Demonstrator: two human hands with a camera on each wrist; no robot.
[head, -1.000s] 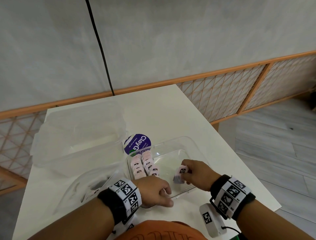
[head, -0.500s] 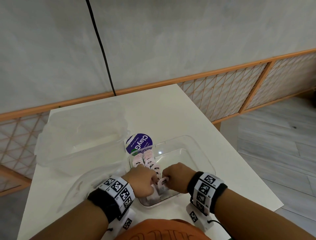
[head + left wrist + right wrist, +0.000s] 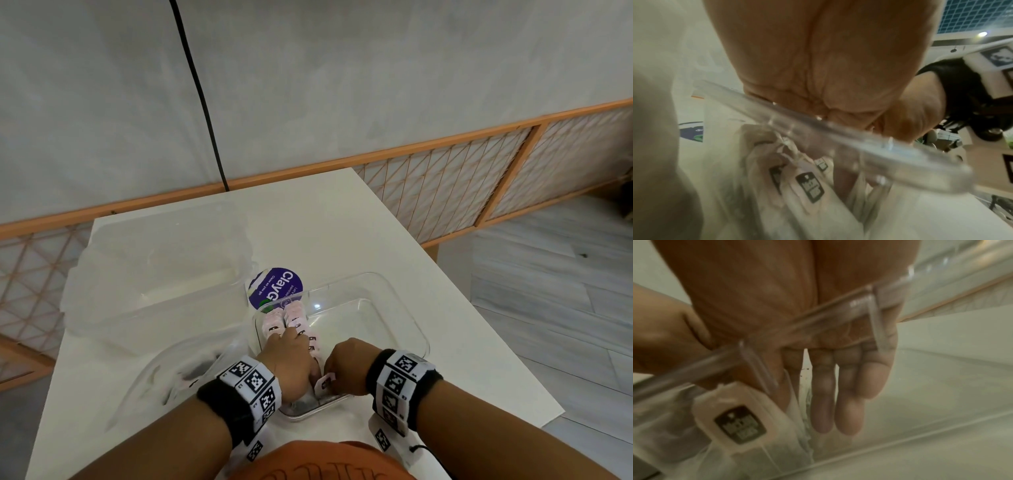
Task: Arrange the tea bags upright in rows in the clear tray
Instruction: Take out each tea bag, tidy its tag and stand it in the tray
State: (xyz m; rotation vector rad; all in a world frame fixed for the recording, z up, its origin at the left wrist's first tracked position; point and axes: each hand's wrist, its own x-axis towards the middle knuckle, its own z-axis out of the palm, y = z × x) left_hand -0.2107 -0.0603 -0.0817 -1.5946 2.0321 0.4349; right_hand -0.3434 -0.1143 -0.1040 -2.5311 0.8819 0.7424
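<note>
Pinching a tea bag (image 3: 324,383) at the near wall of the tray (image 3: 419,337), the right hand (image 3: 347,365) should set it upright against the rows (image 3: 291,320), which the curled left hand (image 3: 291,359) steadies.

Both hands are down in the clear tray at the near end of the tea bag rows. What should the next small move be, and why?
Probably release: let the right hand ease off the tea bag it is setting at the near end of the clear tray, while the left hand braces the standing rows. The bag is already down inside, beside the row's end, its tag up.
</note>
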